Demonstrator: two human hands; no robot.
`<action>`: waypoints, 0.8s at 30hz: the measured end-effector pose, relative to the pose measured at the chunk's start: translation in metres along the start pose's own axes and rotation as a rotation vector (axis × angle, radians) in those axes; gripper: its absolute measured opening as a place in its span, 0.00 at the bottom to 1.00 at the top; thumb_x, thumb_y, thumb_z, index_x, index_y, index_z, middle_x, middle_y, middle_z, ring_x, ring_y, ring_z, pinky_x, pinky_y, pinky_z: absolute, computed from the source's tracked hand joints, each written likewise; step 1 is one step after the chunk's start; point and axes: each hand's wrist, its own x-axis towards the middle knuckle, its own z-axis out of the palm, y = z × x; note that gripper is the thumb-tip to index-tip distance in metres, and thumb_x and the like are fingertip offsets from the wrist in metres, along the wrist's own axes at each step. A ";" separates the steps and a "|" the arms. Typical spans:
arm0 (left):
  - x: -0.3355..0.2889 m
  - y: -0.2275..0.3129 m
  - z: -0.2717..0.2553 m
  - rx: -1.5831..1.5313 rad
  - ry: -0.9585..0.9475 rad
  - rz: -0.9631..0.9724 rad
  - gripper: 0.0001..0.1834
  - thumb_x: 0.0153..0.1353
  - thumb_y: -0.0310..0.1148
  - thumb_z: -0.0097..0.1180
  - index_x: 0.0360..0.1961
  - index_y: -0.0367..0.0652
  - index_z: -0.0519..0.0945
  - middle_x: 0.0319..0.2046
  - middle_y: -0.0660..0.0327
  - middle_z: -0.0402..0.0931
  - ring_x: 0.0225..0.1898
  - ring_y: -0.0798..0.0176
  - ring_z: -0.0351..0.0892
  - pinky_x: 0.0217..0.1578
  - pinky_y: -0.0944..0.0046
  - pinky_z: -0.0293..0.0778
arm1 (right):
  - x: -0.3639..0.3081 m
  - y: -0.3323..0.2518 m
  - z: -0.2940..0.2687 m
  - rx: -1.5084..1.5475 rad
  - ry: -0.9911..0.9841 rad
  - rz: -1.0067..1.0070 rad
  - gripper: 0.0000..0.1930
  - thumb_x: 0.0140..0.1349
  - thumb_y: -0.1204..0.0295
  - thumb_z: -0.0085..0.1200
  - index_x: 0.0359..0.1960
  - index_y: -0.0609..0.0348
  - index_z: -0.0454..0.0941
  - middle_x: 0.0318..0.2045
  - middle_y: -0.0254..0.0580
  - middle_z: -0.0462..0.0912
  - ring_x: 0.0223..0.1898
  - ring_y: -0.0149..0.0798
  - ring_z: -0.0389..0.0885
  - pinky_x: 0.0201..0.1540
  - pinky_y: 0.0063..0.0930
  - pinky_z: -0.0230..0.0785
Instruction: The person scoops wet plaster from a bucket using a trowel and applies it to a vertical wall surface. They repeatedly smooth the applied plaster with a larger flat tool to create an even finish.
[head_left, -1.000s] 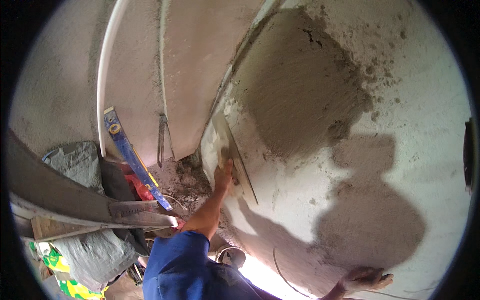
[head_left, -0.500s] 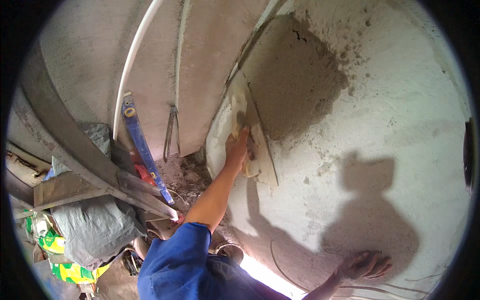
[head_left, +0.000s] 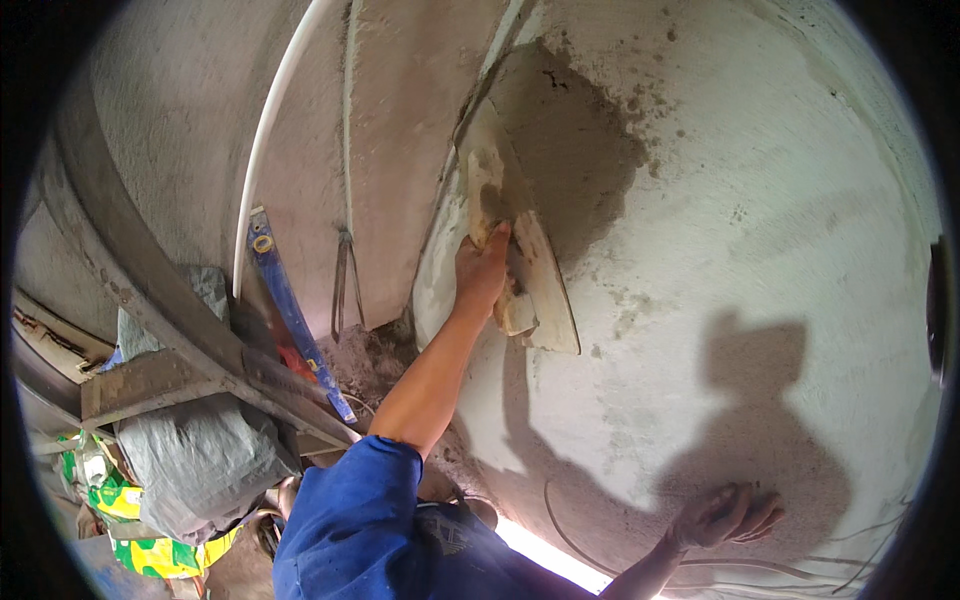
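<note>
Head view: the left hand (head_left: 482,270) has its fingers closed around the handle (head_left: 516,312) of a long, tapering plasterer's float (head_left: 541,280). That float lies just beyond the fingers, its board running past them above and below; the narrow end points up and away, the broad end slants down to the right of the wrist. The handle's blocky lower end shows just below the grip, while the fingertips on the far side are hidden. The float lies along the pale wall (head_left: 740,230), its upper part overlapping the left side of a dark, damp patch (head_left: 585,150); whether the whole board touches the surface cannot be told.

Well apart, low on the right, the right hand (head_left: 716,518) has its fingers loosely spread and slightly curled, and nothing shows in its grasp. It is in front of the wall, over the lower part of a broad shadow (head_left: 755,430); contact with the wall cannot be told.

Farther out, left of the forearm, a blue spirit level (head_left: 290,305) leans at a slant beside the foot of a white pipe (head_left: 263,140). Nearer the left edge, a curved metal frame (head_left: 160,255) arches over a grey sack (head_left: 210,465), with green-and-yellow packaging (head_left: 165,557) below it.
</note>
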 end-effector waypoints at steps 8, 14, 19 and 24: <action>-0.004 0.000 0.002 0.009 -0.022 0.050 0.25 0.68 0.49 0.62 0.48 0.34 0.76 0.27 0.63 0.75 0.20 0.68 0.74 0.20 0.63 0.74 | 0.001 0.014 -0.009 -0.028 -0.071 -0.126 0.14 0.76 0.65 0.49 0.56 0.56 0.77 0.68 0.55 0.72 0.75 0.56 0.60 0.75 0.57 0.48; -0.006 0.001 0.000 0.002 -0.042 0.044 0.25 0.69 0.49 0.61 0.50 0.35 0.76 0.27 0.62 0.75 0.21 0.68 0.72 0.21 0.63 0.74 | 0.008 0.012 -0.014 -0.003 -0.084 -0.200 0.13 0.76 0.65 0.51 0.55 0.56 0.77 0.68 0.56 0.72 0.74 0.57 0.61 0.75 0.58 0.48; 0.001 -0.005 0.000 -0.002 0.002 -0.016 0.27 0.69 0.50 0.60 0.51 0.34 0.76 0.31 0.60 0.75 0.22 0.67 0.73 0.22 0.62 0.74 | 0.007 0.010 -0.014 -0.012 -0.075 -0.199 0.13 0.76 0.64 0.49 0.55 0.57 0.77 0.68 0.56 0.72 0.74 0.58 0.61 0.74 0.60 0.50; -0.047 -0.035 -0.002 0.051 0.038 -0.011 0.29 0.67 0.52 0.61 0.53 0.34 0.75 0.34 0.59 0.76 0.24 0.67 0.75 0.22 0.63 0.75 | 0.008 0.014 -0.010 0.047 -0.052 -0.175 0.15 0.77 0.63 0.45 0.54 0.57 0.78 0.68 0.56 0.72 0.75 0.59 0.60 0.74 0.61 0.49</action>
